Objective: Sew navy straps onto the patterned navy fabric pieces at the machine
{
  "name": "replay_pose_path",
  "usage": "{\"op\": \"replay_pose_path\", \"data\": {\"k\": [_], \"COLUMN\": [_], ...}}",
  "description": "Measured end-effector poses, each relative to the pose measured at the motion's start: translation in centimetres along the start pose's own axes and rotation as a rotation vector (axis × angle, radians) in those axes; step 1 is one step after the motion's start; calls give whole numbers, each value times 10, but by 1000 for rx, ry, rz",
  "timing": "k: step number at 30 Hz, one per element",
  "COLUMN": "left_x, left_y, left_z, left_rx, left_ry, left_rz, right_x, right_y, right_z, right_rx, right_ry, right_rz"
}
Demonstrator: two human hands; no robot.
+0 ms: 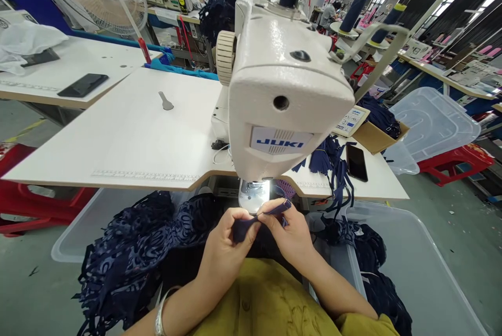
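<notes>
A dark navy fabric strip (240,230) is pinched between my two hands, just in front of the lit arm end of a white JUKI sewing machine (292,90). My left hand (228,244) closes thumb and fingers on the strip's left part, which hangs over the fingers. With thumb and index finger, my right hand (289,231) grips the strip's right part, and its end pokes out past the fingertips. Both hands nearly touch each other. The needle area (257,192) is bright under the lamp, and its details are partly hidden by the machine head.
Left of my lap a clear bin (65,242) holds a heap of navy patterned garments (137,252); another bin (423,252) stands at right. Navy straps (339,179) hang over the table edge beside a phone (356,162). A small metal piece (165,101) lies on the white tabletop (117,132).
</notes>
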State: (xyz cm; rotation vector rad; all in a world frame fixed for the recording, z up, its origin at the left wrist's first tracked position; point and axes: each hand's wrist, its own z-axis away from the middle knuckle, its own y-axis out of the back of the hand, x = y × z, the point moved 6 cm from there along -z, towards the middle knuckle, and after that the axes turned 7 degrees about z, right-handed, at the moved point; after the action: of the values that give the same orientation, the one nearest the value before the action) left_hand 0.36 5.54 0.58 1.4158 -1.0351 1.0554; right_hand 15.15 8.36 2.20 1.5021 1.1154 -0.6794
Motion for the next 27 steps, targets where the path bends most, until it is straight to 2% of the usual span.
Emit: {"op": "replay_pose_path", "data": {"k": [4,6,8,10,11,12,14,15,16,17,22,27], "left_x": [-21,-25,-17,6,17,25,30,28,25,22,16,24], "left_y": [-1,2,17,29,28,23,9,4,1,0,-3,-7], "left_z": [-6,-10,-11,-5,0,3,5,4,1,-2,-9,-10], "left_rx": [-4,14,169,350,360,303,39,-95,-181,-216,-128,-50], "left_ry": [160,115,-84,-438,-630,-795,-999,-1026,-1014,-986,-880,-865], "left_rz": [119,151,-32,-346,-494,-614,-767,-804,-824,-833,-818,-801], "right_x": [3,5,7,10,12,14,20,23,27,30,38,38], "right_y": [-4,-6,-6,-5,-5,-5,-7,-8,-10,-11,-9,-2], "right_z": [-9,-14,-20,-25,-27,-29,-32,-32,-33,-34,-43,-63], "right_rx": [-22,-45,-57,-69,-77,-88,-120,-140,-159,-174,-141,-61], "right_ry": [18,-8,-57,-114,-139,-163,-205,-219,-229,-234,-189,-167], "right_rz": [235,264,224,153,115,78,-3,-50,-98,-142,-204,-40]}}
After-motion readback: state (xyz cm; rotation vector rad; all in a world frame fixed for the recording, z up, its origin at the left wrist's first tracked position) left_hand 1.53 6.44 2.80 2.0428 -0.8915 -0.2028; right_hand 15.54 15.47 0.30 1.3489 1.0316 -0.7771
